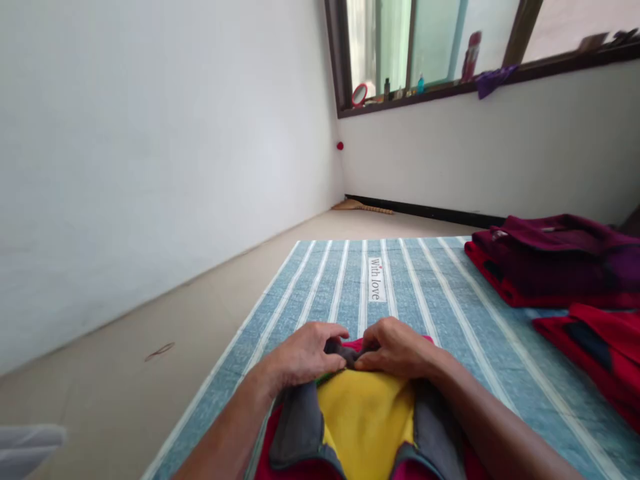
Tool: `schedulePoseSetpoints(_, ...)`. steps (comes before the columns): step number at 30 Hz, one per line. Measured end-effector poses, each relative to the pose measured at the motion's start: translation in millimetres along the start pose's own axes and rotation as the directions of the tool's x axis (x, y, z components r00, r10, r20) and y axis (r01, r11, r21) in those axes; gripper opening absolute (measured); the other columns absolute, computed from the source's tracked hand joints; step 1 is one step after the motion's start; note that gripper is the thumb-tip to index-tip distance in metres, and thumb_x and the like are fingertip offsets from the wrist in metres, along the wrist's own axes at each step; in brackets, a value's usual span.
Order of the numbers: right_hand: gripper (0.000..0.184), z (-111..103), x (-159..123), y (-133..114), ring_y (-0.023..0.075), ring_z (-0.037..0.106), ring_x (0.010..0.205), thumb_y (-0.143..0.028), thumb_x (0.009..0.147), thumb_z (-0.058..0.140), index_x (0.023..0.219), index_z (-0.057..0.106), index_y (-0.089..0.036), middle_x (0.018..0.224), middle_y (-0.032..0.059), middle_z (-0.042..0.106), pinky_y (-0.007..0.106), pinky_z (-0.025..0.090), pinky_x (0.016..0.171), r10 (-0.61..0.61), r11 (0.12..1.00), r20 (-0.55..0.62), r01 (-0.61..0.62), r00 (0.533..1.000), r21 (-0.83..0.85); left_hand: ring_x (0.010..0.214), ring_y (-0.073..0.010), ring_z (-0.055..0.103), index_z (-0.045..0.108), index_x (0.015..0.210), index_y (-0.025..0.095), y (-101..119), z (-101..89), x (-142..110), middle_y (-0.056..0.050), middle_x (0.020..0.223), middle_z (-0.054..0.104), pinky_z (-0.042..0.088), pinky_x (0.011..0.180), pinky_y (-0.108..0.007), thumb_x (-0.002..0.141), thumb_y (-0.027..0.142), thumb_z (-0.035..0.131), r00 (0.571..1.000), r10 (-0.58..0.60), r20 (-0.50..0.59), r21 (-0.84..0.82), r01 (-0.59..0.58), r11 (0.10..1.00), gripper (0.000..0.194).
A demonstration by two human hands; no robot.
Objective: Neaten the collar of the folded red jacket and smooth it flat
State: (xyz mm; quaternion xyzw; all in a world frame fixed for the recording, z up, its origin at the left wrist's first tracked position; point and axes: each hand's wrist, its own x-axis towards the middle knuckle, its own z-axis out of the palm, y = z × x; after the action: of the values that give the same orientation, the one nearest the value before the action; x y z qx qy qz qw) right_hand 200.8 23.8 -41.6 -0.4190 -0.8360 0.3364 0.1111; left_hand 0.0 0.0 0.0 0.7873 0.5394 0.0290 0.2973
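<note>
one left hand [309, 352] and one right hand [397, 347] pinch a grey collar [349, 357].

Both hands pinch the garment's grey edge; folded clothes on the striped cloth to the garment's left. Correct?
Wrong side: in the head view the folded clothes lie on the striped cloth to the right of the garment. The rest stands: left hand and right hand pinch its grey edge.

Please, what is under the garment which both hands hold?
Around the garment, the striped blue cloth shows, so it seems to lie on that. Anything directly beneath is covered and cannot be seen.
</note>
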Motion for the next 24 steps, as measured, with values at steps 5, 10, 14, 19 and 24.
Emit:
schedulePoseSetpoints(5,0.023,-1,0,2,0.0109,0.051,0.060,-0.041,0.075,0.065,0.078,0.073,-0.019,0.064,-0.0015,0.062,0.023,0.027,0.051,0.012,1.000,-0.001,-0.012,1.000,-0.018,0.086,-0.0183,0.057,0.070,0.095,0.019,-1,-2.7,7,-0.002,0.089,0.065,0.038,0.072,-0.023,0.068,0.030,0.060,0.999,0.048,0.021,-0.007,-0.048,0.999,0.031)
schedulePoseSetpoints(10,0.025,-6,-2,-3,0.0116,0.052,0.060,-0.043,0.076,0.065,0.078,0.072,-0.019,0.065,-0.0007,0.062,0.024,0.027,0.050,0.041,0.996,0.006,-0.041,0.999,-0.073,0.082,-0.0179,0.056,0.072,0.089,0.019,-11,-4.3,16,0.001,0.082,0.063,0.037,0.066,-0.022,0.066,0.031,0.061,0.993,0.025,0.118,-0.103,-0.012,0.995,0.028)
schedulePoseSetpoints(14,0.028,-21,-8,-1,0.0130,0.054,0.064,-0.045,0.078,0.065,0.085,0.072,-0.019,0.072,0.0007,0.065,0.024,0.030,0.053,0.065,0.992,0.024,-0.063,0.998,-0.106,0.066,-0.0144,0.051,0.069,0.077,0.017,-19,-2.8,23,0.003,0.067,0.057,0.033,0.055,-0.022,0.064,0.030,0.060,0.985,-0.017,0.172,-0.184,0.049,0.982,0.020)
schedulePoseSetpoints(19,0.039,-43,-15,15,0.0153,0.059,0.072,-0.048,0.075,0.068,0.101,0.071,-0.020,0.082,0.0015,0.068,0.023,0.037,0.058,0.064,0.998,0.126,-0.062,0.990,-0.015,0.062,-0.0130,0.047,0.064,0.069,0.016,-23,-0.4,27,0.004,0.063,0.053,0.032,0.054,-0.023,0.064,0.031,0.058,0.987,-0.004,0.159,-0.253,0.044,0.966,0.017)
schedulePoseSetpoints(24,0.043,-50,-17,26,0.0152,0.059,0.071,-0.052,0.077,0.066,0.103,0.071,-0.018,0.082,0.0022,0.068,0.023,0.039,0.060,0.056,0.996,0.177,-0.067,0.983,0.053,0.061,-0.0128,0.046,0.062,0.067,0.016,-25,1.3,28,0.004,0.062,0.052,0.032,0.055,-0.023,0.064,0.032,0.057,0.993,-0.006,0.118,-0.229,0.034,0.973,0.016)
